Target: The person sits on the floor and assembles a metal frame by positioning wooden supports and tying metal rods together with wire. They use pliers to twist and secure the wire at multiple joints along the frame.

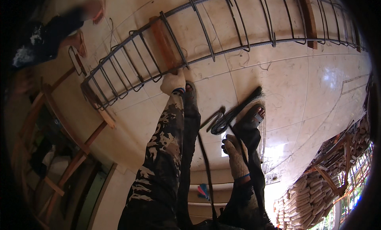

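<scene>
A long steel rebar cage (214,55) with square stirrups rests across wooden blocks on the tiled floor. My left hand (172,82), in a pale knit glove, is closed at its near bar, beside the end of a brown wooden block (164,45). What its fingers grip is hidden. Lower and to the right, my right hand (237,160) wears a similar glove with dark fingertips. Its fingers are curled, and anything in them is too unclear to name. Between my feet lies a folded bundle of thin black tie wire (234,115), apart from both hands.
Another wooden block (307,20) supports the cage farther right. At upper left is another person's leg and sandalled foot (81,43). A wooden frame (67,131) stands at left. Stacked sacks (305,202) and scrap wood (337,158) lie at lower right.
</scene>
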Tool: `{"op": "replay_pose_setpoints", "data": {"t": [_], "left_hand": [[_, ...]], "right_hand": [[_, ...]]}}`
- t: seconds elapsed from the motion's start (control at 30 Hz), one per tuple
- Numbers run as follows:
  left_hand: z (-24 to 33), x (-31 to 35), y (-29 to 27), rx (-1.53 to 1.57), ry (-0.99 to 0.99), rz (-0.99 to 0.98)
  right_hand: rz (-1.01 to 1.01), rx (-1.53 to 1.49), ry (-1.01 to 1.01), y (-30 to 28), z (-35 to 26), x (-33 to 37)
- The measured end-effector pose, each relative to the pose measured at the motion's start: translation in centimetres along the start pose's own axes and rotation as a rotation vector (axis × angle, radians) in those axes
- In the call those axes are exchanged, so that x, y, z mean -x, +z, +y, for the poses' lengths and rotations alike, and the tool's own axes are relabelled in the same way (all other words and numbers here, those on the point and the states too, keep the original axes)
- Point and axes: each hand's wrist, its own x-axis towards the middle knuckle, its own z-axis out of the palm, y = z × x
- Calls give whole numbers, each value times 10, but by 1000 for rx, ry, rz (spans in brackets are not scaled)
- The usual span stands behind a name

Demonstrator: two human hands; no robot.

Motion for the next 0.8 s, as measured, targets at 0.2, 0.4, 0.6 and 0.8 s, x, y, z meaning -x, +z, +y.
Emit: {"op": "replay_pose_setpoints", "data": {"t": [0.2, 0.4, 0.6, 0.8], "left_hand": [[-9, 3, -7, 194, -31, -23], [-40, -8, -66, 273, 33, -158], [-69, -90, -71, 704, 237, 357], [-74, -126, -70, 950, 178, -199]], "right_hand": [[-27, 74, -4, 12, -5, -8], [43, 361, -310, 60, -55, -61], [248, 414, -943, 202, -158, -230], [134, 667, -650, 277, -153, -250]]}}
